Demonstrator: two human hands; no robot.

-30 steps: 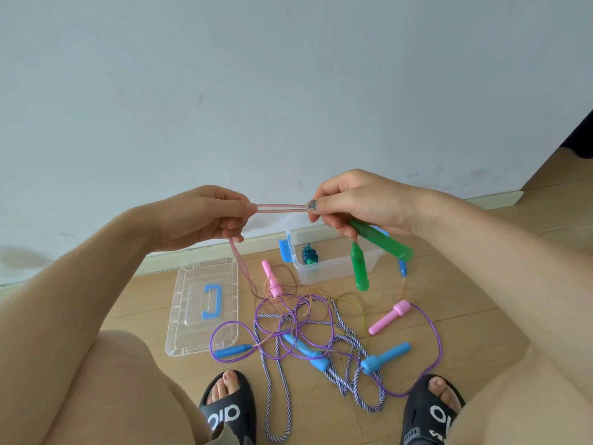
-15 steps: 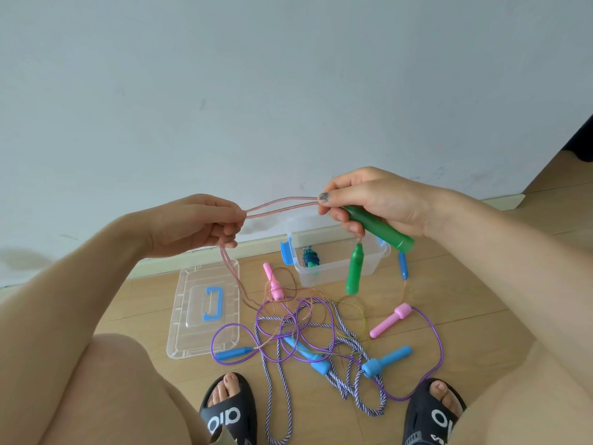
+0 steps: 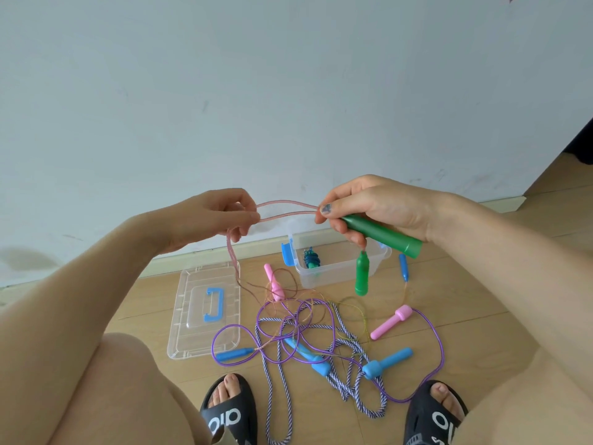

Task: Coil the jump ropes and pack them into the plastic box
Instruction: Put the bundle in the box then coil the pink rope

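My right hand [image 3: 375, 203] grips a green jump-rope handle [image 3: 385, 235] and pinches its pink cord [image 3: 285, 209] at the thumb. A second green handle [image 3: 362, 273] dangles below that hand. My left hand [image 3: 211, 216] holds the same cord a short way to the left, with two strands arching between the hands and the rest dropping to the floor. The clear plastic box [image 3: 340, 271] with blue latches stands on the floor by the wall, a coiled dark blue-green rope [image 3: 312, 261] inside. Tangled purple, striped and thin ropes [image 3: 308, 335] lie in front of it.
The clear lid [image 3: 192, 329] with a blue handle lies left of the box. Pink handles [image 3: 391, 322] and blue handles [image 3: 386, 362] are scattered among the ropes on the wooden floor. My feet in black sandals [image 3: 229, 412] are at the bottom, a white wall behind.
My hands have moved apart, and the two cord strands between them have grown longer and bowed upward. The dangling green handle has swung slightly left.
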